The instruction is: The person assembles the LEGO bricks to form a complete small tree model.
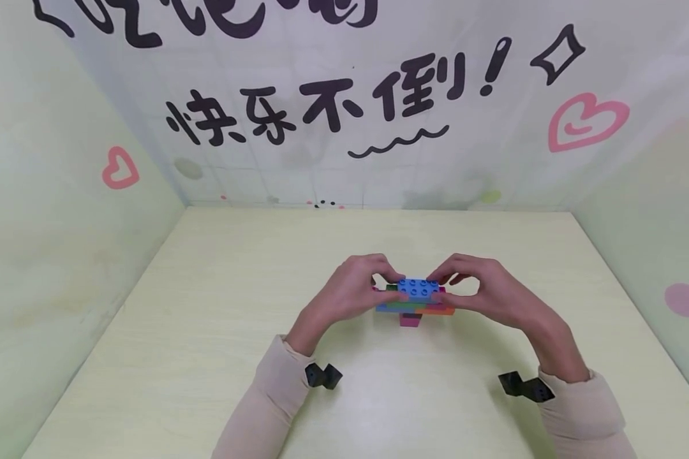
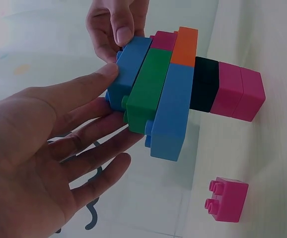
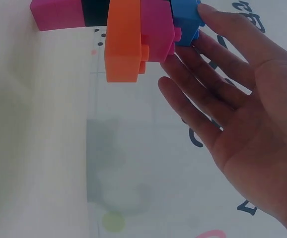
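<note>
A stack of toy building bricks stands on the table. On its top sits a blue brick (image 1: 418, 290) with round studs. My left hand (image 1: 353, 287) pinches the left end of this brick between thumb and fingers, and my right hand (image 1: 494, 290) pinches its right end. Beneath it the left wrist view has a green brick (image 2: 148, 89) beside a magenta one, then a longer blue brick (image 2: 172, 114) beside an orange brick (image 2: 184, 47). A narrow column of a black brick (image 2: 204, 84) and pink bricks (image 2: 238, 91) bears these layers.
One loose pink brick (image 2: 230, 201) lies on the table to the stack's left. The pale table (image 1: 166, 357) meets printed wall panels (image 1: 321, 172) at the back and both sides. Black devices (image 1: 323, 376) are strapped at both wrists.
</note>
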The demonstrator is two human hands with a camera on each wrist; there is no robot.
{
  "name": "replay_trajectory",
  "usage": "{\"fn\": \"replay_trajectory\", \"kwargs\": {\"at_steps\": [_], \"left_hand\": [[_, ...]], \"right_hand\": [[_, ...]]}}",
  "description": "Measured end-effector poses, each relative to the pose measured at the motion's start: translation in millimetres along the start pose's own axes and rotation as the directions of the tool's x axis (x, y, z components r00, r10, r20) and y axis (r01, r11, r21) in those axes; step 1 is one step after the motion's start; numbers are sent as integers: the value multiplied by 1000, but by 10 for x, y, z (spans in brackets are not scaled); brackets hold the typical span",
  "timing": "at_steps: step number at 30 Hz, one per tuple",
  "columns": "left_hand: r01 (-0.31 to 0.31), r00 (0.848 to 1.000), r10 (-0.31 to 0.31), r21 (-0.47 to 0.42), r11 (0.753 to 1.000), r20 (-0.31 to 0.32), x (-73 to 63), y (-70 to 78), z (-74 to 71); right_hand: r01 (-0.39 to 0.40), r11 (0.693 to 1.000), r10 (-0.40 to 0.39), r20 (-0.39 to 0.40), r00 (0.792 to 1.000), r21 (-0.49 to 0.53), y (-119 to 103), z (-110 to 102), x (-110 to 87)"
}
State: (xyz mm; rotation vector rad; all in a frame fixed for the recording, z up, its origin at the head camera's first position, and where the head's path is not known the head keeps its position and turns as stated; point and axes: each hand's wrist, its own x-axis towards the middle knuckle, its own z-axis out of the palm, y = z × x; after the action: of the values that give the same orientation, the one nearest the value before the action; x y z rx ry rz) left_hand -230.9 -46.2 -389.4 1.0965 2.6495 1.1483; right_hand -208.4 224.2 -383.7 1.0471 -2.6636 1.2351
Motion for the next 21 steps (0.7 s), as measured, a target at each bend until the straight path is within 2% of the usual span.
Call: {"fn": "replay_trajectory", "kwargs": {"at_steps": [8, 16, 21], "left_hand": [[12, 1000, -12, -4, 1000, -5, 12, 21, 11], [-8, 1000, 7, 55, 998, 18, -7, 28, 15], [-37, 999, 37, 4, 999, 11, -6, 0, 16]], "right_hand": [[-22, 1000, 21, 4, 1000, 9, -17, -7, -13], [-61, 998, 61, 54, 997, -15, 23, 67, -11], [-63, 996, 68, 83, 994, -66, 26, 171, 32]]}}
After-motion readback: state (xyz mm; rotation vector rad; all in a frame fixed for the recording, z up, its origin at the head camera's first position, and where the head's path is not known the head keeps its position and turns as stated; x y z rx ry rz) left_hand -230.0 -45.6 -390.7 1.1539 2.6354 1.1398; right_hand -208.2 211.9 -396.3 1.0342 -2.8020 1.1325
